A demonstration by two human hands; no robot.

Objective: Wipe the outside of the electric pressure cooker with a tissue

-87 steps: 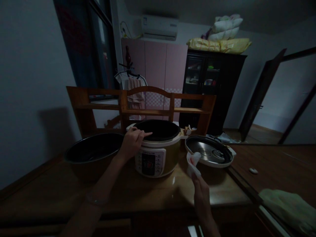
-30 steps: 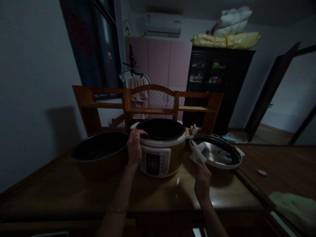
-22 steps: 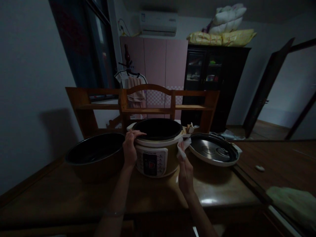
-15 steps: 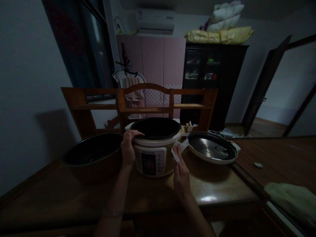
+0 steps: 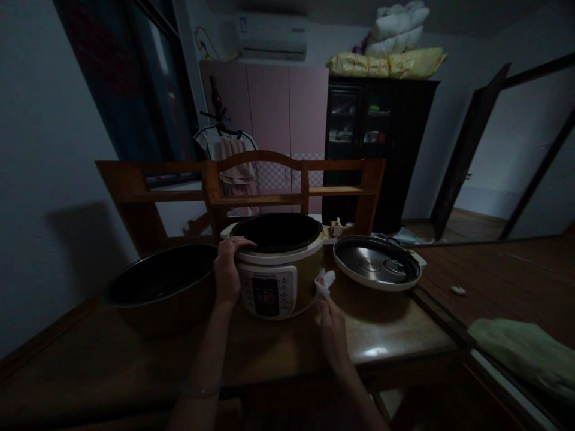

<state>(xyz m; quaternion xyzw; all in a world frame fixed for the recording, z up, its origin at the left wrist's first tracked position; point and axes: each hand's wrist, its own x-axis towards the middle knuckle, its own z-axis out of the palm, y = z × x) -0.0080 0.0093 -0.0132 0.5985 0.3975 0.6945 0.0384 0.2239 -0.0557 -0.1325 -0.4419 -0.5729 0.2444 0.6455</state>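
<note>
In the head view an electric pressure cooker [image 5: 306, 276] stands lidless on the wooden desk, its control panel facing me and its inside dark. My left hand [image 5: 227, 274] grips the cooker's left rim, fingers lying over the edge. A crumpled white tissue [image 5: 325, 281] is pinched in the fingers of my right hand [image 5: 331, 326], close against the cooker's lower right side. Left of the cooker sits a dark inner pot [image 5: 166, 314]. To the right the lid [image 5: 354, 270] lies upside down, showing its metal underside.
A wooden shelf rack [image 5: 258, 199] rises behind the cooker. Small pale items lie by the cooker's right handle. On the right are a small white object [image 5: 457, 290] and pale green cloth [image 5: 516, 350]. The desk's front edge [image 5: 404, 354] is near me.
My right hand with the tissue has moved slightly down along the cooker's right side, its fingers now more curled. My left hand stays on the rim. The view has shifted slightly right.
</note>
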